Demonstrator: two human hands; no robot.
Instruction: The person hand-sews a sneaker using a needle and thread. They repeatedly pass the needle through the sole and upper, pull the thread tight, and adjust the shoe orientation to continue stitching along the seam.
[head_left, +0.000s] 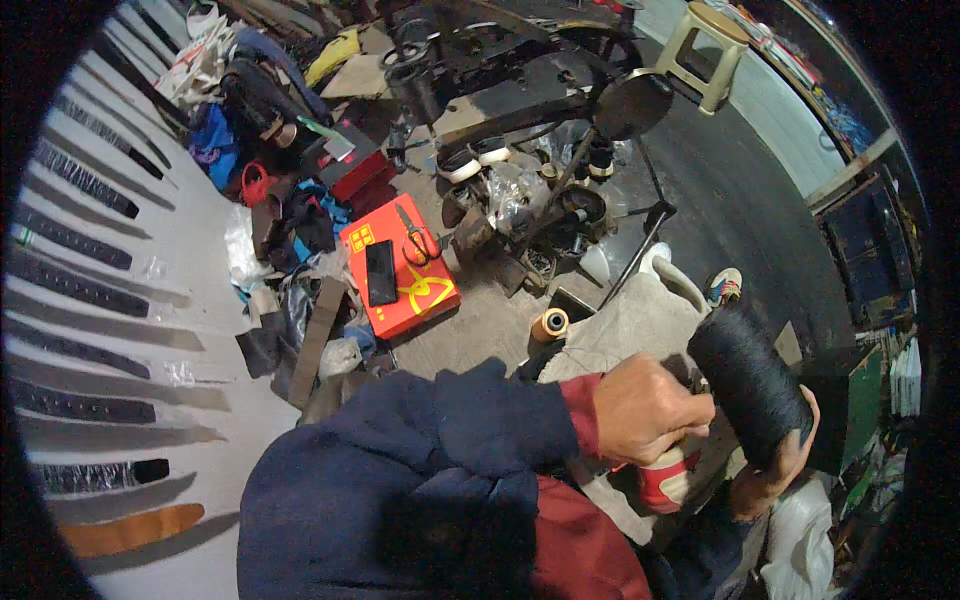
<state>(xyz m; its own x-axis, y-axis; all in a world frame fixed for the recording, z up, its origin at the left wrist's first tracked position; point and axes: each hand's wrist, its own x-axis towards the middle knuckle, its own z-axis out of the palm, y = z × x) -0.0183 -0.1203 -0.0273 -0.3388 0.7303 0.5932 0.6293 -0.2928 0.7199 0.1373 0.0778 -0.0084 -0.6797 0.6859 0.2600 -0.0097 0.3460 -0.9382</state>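
My right hand [775, 465] grips a large spool of black thread [745, 375] from below, at the lower right. My left hand [650, 410] is closed in a pinch just left of that spool; whatever is between its fingertips is too small to make out. Under it I see a red-and-white shoe [660, 485] and my legs in light grey trousers [620, 310]. A small spool of tan thread [550, 325] is beside my leg, to the left of the hands.
Ahead lies a red box [425, 305] bearing a phone [381, 272] and scissors [420, 235]. Beyond it are cluttered metal parts and tubs [515, 200], with a plastic stool [700, 55] at back right. Belts [80, 280] hang along the left wall; a green metal box [840, 405] stands at right.
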